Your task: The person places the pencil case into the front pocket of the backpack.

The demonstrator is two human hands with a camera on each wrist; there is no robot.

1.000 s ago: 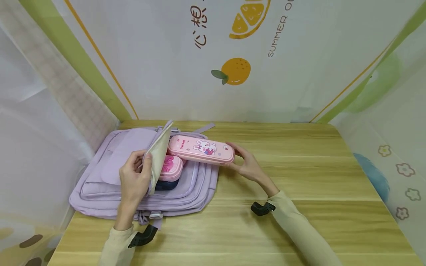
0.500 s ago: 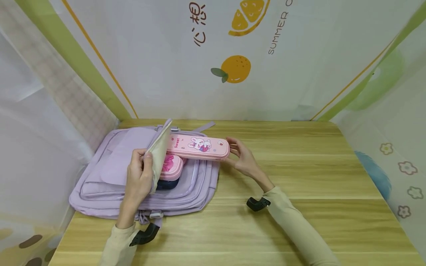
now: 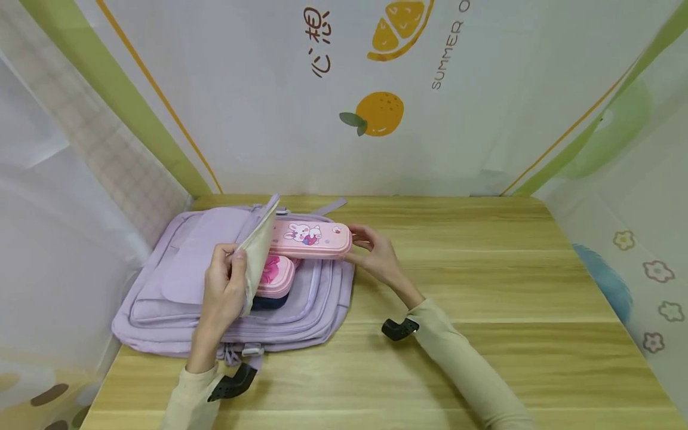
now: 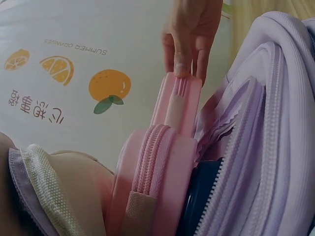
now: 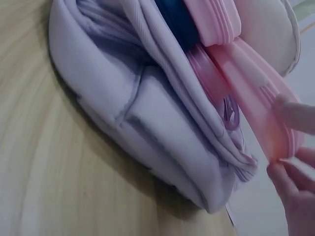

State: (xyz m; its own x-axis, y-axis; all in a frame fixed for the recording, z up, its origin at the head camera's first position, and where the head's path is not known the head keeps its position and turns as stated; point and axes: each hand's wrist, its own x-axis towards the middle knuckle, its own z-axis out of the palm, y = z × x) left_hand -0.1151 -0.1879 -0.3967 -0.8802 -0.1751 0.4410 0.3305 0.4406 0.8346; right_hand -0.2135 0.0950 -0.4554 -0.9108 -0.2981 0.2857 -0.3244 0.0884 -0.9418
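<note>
A lilac backpack point(image 3: 172, 292) lies on the table at the left, its front pocket unzipped. My left hand point(image 3: 221, 292) pinches the edge of the pocket's cream-lined flap point(image 3: 260, 257) and holds it raised. With thumb and fingers my right hand point(image 3: 378, 257) grips the right end of a pink pencil case point(image 3: 309, 237) with a rabbit print. The case's left end is hidden behind the flap. Beside it in the pocket sits a second pink case point(image 4: 162, 177) with a bow print, above a dark blue item point(image 4: 199, 191) that is mostly covered.
The wooden table point(image 3: 484, 275) extends to the right of the backpack. A printed white curtain point(image 3: 430, 155) rises along its back edge. A strap with a buckle point(image 3: 252, 351) hangs off the backpack's near side.
My right hand has moved left, and the rabbit pencil case has slid farther behind the flap into the pocket. My left hand has shifted slightly, still pinching the flap.
</note>
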